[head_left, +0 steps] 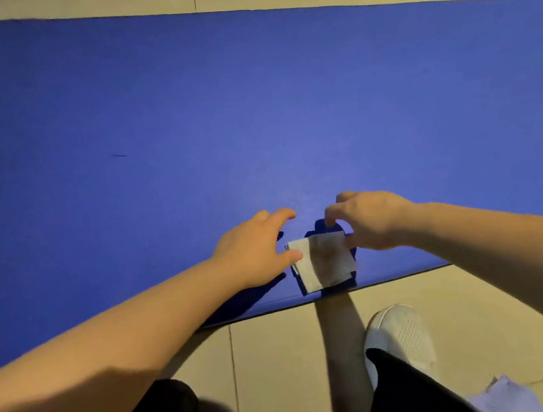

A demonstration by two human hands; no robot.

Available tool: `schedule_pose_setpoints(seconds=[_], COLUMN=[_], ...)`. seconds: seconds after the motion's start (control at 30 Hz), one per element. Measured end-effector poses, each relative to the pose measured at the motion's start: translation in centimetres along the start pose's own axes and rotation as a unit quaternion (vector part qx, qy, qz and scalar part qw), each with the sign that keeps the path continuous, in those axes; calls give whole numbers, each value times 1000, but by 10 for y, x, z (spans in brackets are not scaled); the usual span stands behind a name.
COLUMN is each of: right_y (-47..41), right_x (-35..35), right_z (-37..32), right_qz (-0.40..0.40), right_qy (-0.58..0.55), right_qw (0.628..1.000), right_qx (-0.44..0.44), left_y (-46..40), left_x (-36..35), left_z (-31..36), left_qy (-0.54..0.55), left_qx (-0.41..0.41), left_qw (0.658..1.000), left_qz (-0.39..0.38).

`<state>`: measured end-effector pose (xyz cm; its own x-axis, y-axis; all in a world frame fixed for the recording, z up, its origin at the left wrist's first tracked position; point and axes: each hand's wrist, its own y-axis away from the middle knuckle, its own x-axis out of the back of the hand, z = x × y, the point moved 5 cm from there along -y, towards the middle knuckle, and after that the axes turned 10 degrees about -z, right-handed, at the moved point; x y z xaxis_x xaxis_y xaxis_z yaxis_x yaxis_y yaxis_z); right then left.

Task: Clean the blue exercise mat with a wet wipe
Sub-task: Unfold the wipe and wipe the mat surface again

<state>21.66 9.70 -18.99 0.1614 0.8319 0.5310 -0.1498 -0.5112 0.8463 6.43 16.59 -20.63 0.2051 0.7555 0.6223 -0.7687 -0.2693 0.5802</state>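
Thumb of the left hand (255, 247) is touching the wet wipe (322, 261) at its left edge, fingers spreading loosely; whether it is gripping, I cannot tell. The wet wipe is hanging just above the blue exercise mat (182, 114), near its front edge, with the right hand (374, 223) pinching its right side.

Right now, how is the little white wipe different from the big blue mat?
The flat blue exercise mat is huge and fills most of the view; the white folded wet wipe is small and sits near the mat's front edge. The mat is almost all one plain blue; the wipe has a brownish dirty patch across its middle. Both have straight edges.
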Motion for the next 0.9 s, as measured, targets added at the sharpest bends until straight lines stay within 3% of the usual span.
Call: schedule_pose_setpoints(seconds=[0.1, 0.23, 0.3, 0.43, 0.5, 0.63, 0.8, 0.9], right_y=[0, -14, -19, -6, 0, 7, 0, -3], right_x=[-26, -58, -54, -36, -27, -26, -30, -33], right_z=[7, 11, 9, 8, 7, 11, -7, -11], right_qz=[69, 131, 122, 150, 150, 133, 96, 104], right_qy=[-168, -418, -448, -519, -523, -593, -703, -685], right_qw=[983, 899, 885, 837, 833, 788, 694, 713], right_qx=[17, 13, 40, 88, 103, 101, 119, 111], left_y=[-22, -28, -28, -23, -15, 1, 4, 7], left_x=[-9, -26, -23, -20, -10, 8, 12, 6], left_z=[20, 21, 12, 4, 0, -9, -14, -12], left_qy=[-21, -24, 37, 149, 251, 491, 548, 577], left_qx=[23, 42, 37, 37, 41, 50, 83, 82], left_qw=[999, 999, 998, 988, 967, 870, 831, 812], left_qz=[-37, -10, 24, 3, 17, 16, 49, 29])
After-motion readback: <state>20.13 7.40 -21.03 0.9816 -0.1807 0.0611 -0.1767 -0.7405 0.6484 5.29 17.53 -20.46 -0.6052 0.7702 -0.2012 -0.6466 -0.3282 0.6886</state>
